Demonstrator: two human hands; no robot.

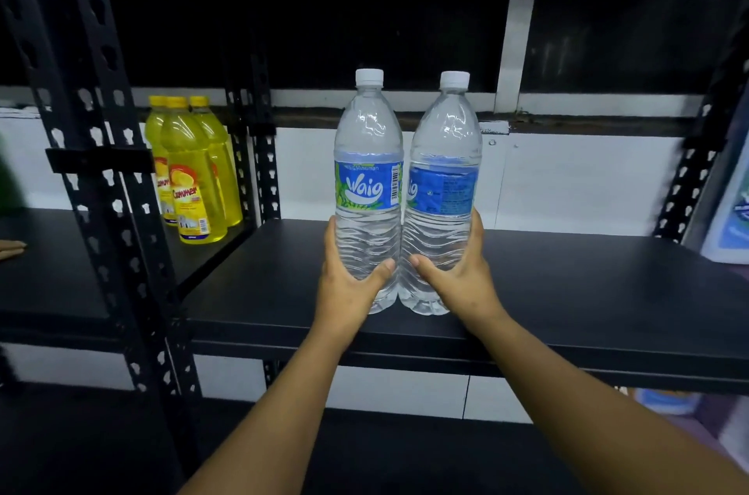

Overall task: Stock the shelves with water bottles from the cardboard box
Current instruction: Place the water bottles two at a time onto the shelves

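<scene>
- On the black shelf (pixel 567 283), mid-frame, two clear water bottles stood upright side by side, touching along their bodies.
- Left water bottle (pixel 368 186): white cap, blue-green "Waig" label facing the camera, barcode at the label's right edge.
- Right water bottle (pixel 442 186): white cap, same label turned so the blue fine-print panel faced out.
- Left hand (pixel 348 288) gripped the lower body of the left water bottle: thumb across the front, fingers curled round the outer left side.
- Right hand (pixel 462 279) gripped the lower body of the right water bottle the same way: thumb in front, fingers round the outer right side.
- Thumb tips nearly met at the seam between the bottles.
- Bottle bases sat at or just above the shelf surface near its front edge; contact could not be confirmed, the hands hid part of the bases.
- Both forearms reached in from the bottom of the frame.
- Adjacent shelf bay on the left held three yellow bottles (pixel 194 170) with yellow caps and red-orange labels, clustered near the black slotted upright (pixel 101 170).
- Far right: edge of a blue-and-white package (pixel 733 211), blurred, contents unreadable.
- Behind the rack: white wall (pixel 567 178) below, dark area above.
- Cardboard box out of view.
</scene>
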